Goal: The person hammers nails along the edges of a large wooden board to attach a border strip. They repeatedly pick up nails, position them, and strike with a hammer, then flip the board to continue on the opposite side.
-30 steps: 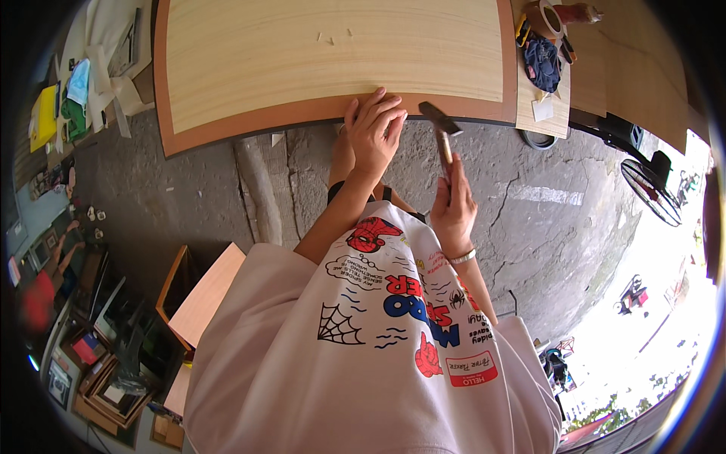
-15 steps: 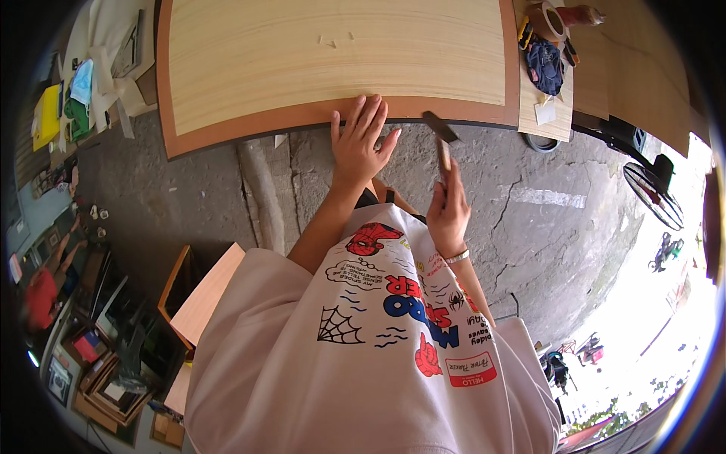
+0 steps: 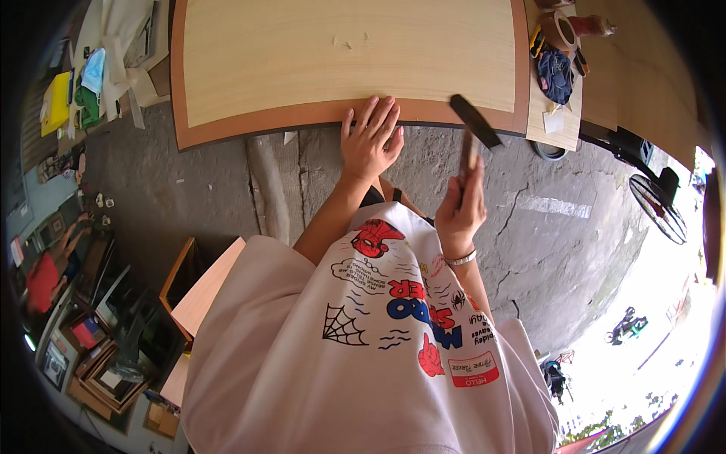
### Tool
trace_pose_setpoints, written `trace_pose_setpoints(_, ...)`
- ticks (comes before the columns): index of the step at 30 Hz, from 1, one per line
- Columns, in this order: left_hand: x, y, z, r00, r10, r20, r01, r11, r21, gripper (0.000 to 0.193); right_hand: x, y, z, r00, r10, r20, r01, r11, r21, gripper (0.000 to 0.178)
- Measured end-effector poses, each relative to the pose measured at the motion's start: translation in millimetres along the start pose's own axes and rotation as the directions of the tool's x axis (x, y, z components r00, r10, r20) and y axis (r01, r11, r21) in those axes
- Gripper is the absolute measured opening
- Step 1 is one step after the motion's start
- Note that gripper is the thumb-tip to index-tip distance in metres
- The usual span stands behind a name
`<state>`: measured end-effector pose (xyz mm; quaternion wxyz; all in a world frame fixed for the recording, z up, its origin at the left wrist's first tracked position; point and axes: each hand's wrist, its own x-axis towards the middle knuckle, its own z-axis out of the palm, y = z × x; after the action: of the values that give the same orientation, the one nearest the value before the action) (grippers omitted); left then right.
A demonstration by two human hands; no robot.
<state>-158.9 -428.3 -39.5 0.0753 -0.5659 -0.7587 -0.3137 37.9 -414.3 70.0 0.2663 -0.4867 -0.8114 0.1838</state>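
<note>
A light wood panel [image 3: 265,68] with a brown border and dark front edge lies before me. My left hand [image 3: 369,145] rests on its near border, palm down, fingers stretched out. In my right hand [image 3: 462,208] is a hammer [image 3: 475,123], its wooden handle wrapped by my fingers. The dark head is raised close to the panel's right front edge; I cannot tell whether it touches. A few small slivers [image 3: 349,44] lie on the panel's pale surface.
Right of the panel, a board holds a tape roll [image 3: 560,32], a dark cloth bundle [image 3: 556,76] and a yellow tool [image 3: 537,41]. A black fan [image 3: 656,203] stands beyond. Wooden boards [image 3: 208,286] stand at my left. A person in red [image 3: 45,281] is far left.
The hammer has come up and slightly right, its head larger in view. My left hand stays flat on the border. The whole view has shifted a little.
</note>
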Motion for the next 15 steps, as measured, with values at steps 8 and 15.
trace_pose_setpoints(8,1.4,0.4,-1.5,1.0,0.003,-0.005,-0.003,1.0,0.004,0.044,8.5,-0.8,1.8,0.998,-0.049,0.028,0.05,0.998,-0.044,0.055)
trace_pose_setpoints(15,-1.2,0.3,-0.5,0.999,-0.009,0.033,0.009,1.0,-0.002,0.051,11.6,-4.8,-4.2,0.964,0.071,0.258,-0.058,0.997,-0.059,0.057)
